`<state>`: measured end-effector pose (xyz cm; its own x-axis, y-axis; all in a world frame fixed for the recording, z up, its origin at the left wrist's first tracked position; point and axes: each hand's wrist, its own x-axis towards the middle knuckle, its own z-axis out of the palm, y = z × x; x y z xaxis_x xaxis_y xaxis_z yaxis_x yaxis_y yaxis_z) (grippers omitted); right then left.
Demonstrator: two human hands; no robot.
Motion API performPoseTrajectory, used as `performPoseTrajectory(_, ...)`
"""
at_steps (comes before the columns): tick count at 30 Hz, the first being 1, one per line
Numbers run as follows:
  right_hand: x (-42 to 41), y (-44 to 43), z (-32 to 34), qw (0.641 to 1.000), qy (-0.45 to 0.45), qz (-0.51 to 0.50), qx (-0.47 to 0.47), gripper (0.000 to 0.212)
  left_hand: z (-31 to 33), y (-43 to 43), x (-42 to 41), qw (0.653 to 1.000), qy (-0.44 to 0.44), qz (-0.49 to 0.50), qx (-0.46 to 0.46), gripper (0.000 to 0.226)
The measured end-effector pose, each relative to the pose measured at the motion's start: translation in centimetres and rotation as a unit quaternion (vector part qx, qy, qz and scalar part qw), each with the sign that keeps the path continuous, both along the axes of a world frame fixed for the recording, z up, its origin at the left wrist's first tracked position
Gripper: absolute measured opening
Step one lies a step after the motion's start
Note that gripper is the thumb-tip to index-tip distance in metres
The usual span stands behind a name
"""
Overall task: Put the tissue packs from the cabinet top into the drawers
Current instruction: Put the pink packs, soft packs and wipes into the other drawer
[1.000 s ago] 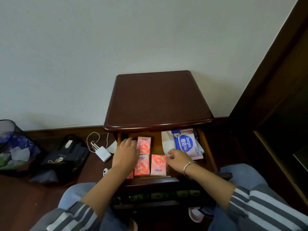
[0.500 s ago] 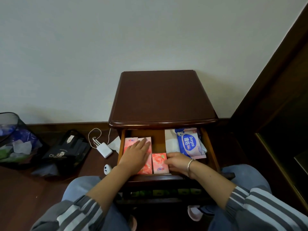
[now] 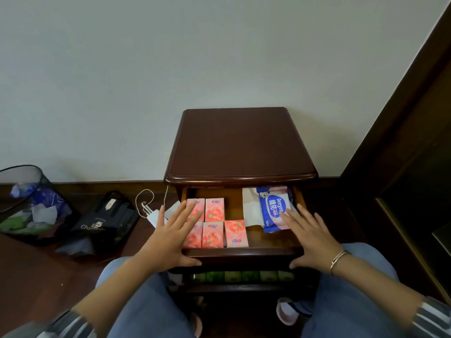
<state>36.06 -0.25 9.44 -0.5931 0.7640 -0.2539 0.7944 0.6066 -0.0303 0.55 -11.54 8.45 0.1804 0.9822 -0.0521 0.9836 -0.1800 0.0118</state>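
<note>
Several pink tissue packs (image 3: 214, 223) lie flat in the left half of the open top drawer (image 3: 244, 252) of a dark wooden cabinet (image 3: 240, 147), whose top is bare. A blue and white wet-wipe pack (image 3: 273, 208) lies on white paper in the drawer's right half. My left hand (image 3: 168, 240) has its fingers spread over the drawer's front left corner, and it holds nothing. My right hand (image 3: 310, 240) is spread the same way over the front right corner. A lower drawer (image 3: 244, 276) shows a row of green packs.
A black mesh bin (image 3: 29, 206) with rubbish stands on the floor at the left, and a black bag (image 3: 105, 223) lies beside it. A white charger with cable (image 3: 151, 213) lies by the cabinet's left side. Dark wooden furniture (image 3: 402, 167) rises at the right.
Both hands have come out of the drawer, away from the packs, and now lie spread at its front corners. The pink packs sit in neat rows.
</note>
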Motion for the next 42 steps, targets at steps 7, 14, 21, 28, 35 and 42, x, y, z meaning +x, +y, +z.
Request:
performPoseTrajectory(7,-1.6,3.7,0.1,0.984,0.040,-0.086,0.151,0.148,1.2,3.9,0.3,0.987,0.042,0.082,0.135,0.132)
performPoseTrajectory(14,-5.6,10.0,-0.8,0.959,0.077,-0.203,0.182,0.120,0.0,11.7,-0.4,0.970,0.059,0.211,0.108,0.095)
performPoseTrajectory(21,-5.2,7.4,-2.2,0.918,0.287,-0.206,0.180,0.082,-1.6,9.1,1.0,0.940,-0.083,0.276,0.182,0.079)
performPoseTrajectory(28,-3.2,-3.2,-5.1,0.741,0.439,-0.402,-0.310,0.004,-4.6,-0.8,6.1,0.721,-0.480,0.490,-0.095,0.022)
performPoseTrajectory(35,-1.6,-6.1,-7.2,0.430,0.260,-0.578,-0.643,0.078,-5.7,-4.2,9.3,0.288,-0.691,0.571,-0.336,0.069)
performPoseTrajectory(42,-2.4,-5.5,-6.5,0.341,0.395,-0.585,-0.621,0.100,-4.7,-3.4,8.6,0.252,-0.774,0.508,-0.280,0.067)
